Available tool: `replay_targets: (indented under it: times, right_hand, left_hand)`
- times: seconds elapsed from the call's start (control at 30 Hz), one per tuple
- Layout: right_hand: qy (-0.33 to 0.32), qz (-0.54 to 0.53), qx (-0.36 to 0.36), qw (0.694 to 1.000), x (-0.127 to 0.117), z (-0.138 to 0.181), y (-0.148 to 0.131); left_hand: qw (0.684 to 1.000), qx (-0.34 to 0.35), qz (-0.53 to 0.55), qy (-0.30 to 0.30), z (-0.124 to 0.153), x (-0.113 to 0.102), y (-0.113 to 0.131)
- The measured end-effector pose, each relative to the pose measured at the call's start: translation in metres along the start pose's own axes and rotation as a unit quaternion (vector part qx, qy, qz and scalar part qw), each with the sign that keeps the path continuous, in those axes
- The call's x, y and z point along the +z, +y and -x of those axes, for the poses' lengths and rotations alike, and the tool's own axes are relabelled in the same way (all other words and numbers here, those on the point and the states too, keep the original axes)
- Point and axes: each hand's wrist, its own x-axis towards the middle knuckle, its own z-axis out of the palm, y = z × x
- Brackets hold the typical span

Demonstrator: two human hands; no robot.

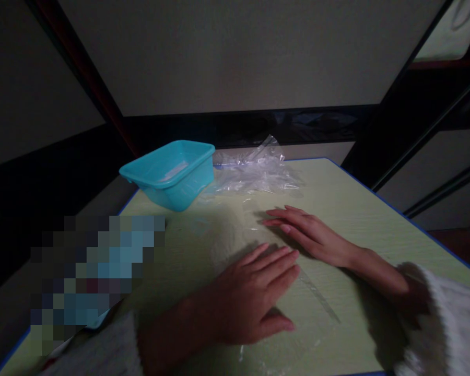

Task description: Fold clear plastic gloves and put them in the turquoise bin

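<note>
My left hand (250, 295) lies flat, fingers stretched out, on a thin clear plastic bag (317, 297) spread over the pale green table (356, 209). Farther back, my right hand (311, 235) also rests flat with its fingers pointing left, pressing on the same clear plastic. Neither hand grips anything. Both wrists come out of fuzzy white sleeves. The bag is almost see-through and its edges are hard to trace.
A turquoise plastic tub (172, 172) stands at the table's back left corner. A crumpled heap of clear plastic bags (254, 169) lies right beside it. A blurred-out patch covers the left front. Dark frame beams run behind the blue-edged table.
</note>
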Motion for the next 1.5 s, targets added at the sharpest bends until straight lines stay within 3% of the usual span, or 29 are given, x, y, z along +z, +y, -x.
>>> replay_targets:
  times: [0.1, 0.27, 0.53, 0.6, 0.67, 0.77, 0.8, 0.93, 1.07, 1.5]
  right_hand:
    - [-0.024, 0.013, -0.011, 1.000, 0.001, -0.001, 0.000]
    - [-0.042, 0.026, -0.019, 0.999, 0.000, -0.001, 0.000]
    - [-0.062, 0.089, -0.024, 0.994, 0.002, 0.001, 0.007]
    - [-0.050, 0.108, -0.012, 0.993, 0.002, 0.001, 0.008]
    - [-0.035, 0.127, 0.006, 0.991, 0.001, 0.002, 0.010]
    - [-0.020, 0.148, 0.027, 0.988, 0.000, 0.003, 0.012]
    - [-0.016, 0.152, 0.032, 0.988, 0.000, 0.003, 0.012]
    - [-0.010, 0.153, 0.036, 0.987, 0.000, 0.003, 0.012]
    - [-0.011, 0.146, 0.030, 0.989, 0.001, 0.003, 0.011]
    - [-0.017, 0.137, 0.042, 0.990, 0.004, 0.002, 0.013]
  left_hand:
    - [0.998, 0.013, 0.033, -0.060, -0.001, 0.002, 0.006]
    - [0.993, 0.047, 0.058, -0.090, -0.001, -0.002, 0.010]
    - [0.994, 0.088, 0.042, -0.044, 0.000, -0.004, 0.011]
    - [0.999, 0.041, -0.002, -0.002, 0.000, -0.005, 0.005]
    - [0.995, -0.051, -0.057, 0.064, 0.000, -0.006, -0.007]
    - [0.961, -0.181, -0.120, 0.169, 0.004, -0.010, -0.028]
    - [0.954, -0.206, -0.132, 0.172, 0.006, -0.011, -0.035]
    - [0.943, -0.280, -0.143, 0.108, 0.009, -0.012, -0.050]
    - [0.939, -0.310, -0.137, 0.061, 0.008, -0.008, -0.052]
    - [0.948, -0.302, -0.098, 0.014, 0.005, -0.003, -0.066]
